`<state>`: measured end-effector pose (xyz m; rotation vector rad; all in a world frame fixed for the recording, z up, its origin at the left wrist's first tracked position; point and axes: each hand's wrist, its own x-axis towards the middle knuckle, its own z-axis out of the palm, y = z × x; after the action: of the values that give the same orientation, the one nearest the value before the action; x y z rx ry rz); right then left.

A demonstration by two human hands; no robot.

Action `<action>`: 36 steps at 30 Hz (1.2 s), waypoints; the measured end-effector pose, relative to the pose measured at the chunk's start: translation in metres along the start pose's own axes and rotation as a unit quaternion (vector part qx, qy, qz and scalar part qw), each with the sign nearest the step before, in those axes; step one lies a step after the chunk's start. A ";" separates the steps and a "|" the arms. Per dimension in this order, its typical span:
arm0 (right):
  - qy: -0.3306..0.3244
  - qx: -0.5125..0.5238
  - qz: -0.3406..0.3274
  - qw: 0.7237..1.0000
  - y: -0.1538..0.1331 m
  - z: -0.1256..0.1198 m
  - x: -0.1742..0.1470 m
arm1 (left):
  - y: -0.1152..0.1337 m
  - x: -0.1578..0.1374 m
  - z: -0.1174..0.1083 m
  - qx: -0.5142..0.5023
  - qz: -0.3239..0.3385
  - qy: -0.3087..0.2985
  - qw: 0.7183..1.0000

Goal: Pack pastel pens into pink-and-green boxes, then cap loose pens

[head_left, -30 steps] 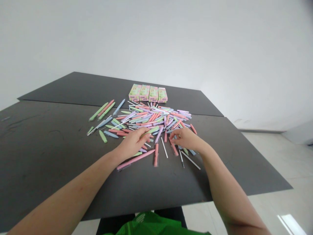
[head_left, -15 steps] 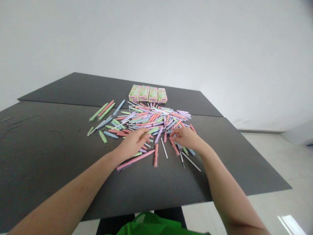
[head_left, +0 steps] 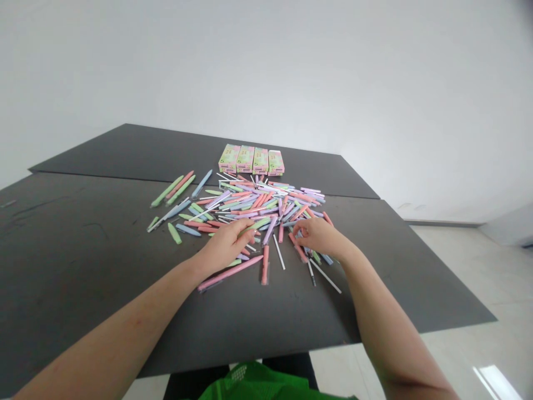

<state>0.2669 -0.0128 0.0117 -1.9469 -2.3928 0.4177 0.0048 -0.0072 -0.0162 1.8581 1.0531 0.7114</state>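
My left hand (head_left: 227, 243) is closed, thumb and fingers pinched round a light green pen barrel (head_left: 260, 223) that sticks out to the right. My right hand (head_left: 318, 234) is at the right front of the pile, its fingers curled together and pointing down. What they hold, if anything, is hidden. Just below those fingers lies a red pen barrel (head_left: 297, 248). Between the hands are a purple pen barrel (head_left: 270, 231), a thin white refill (head_left: 278, 253) and an upright-lying red barrel (head_left: 265, 265). A long pink pen (head_left: 230, 273) lies in front of my left hand.
Beyond my hands spreads a heap of pastel pen parts and white refills (head_left: 258, 203). Several small pink-and-green boxes (head_left: 245, 160) stand in a row behind it. Whole pens (head_left: 172, 191) lie at the left on the dark table (head_left: 83, 239). A white wall rises behind.
My right hand has shifted very slightly, its fingers drawn closer together over the red barrel. My left hand stays in place with the green barrel.
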 end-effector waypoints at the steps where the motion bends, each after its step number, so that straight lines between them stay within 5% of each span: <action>1: -0.003 -0.002 0.006 1.000 0.001 -0.001 0.000 | -0.001 0.000 0.000 0.001 0.002 0.000 1.000; 9: 0.054 0.003 -0.004 0.999 0.000 0.000 0.003 | -0.002 0.000 0.002 0.008 0.000 0.005 1.000; 19: 0.024 -0.008 -0.085 0.996 -0.027 0.009 0.002 | 0.001 0.000 0.002 0.010 0.008 -0.003 1.000; 25: 0.072 -0.038 0.002 0.997 -0.011 0.006 0.005 | 0.001 -0.001 0.001 0.019 -0.005 0.000 1.000; 36: 0.019 -0.110 -0.007 0.994 -0.020 0.006 0.006 | 0.004 -0.002 0.000 -0.007 -0.004 0.012 1.000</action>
<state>0.2458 -0.0118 0.0096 -1.9973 -2.5223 0.1199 0.0053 -0.0098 -0.0121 1.8366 1.0691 0.7360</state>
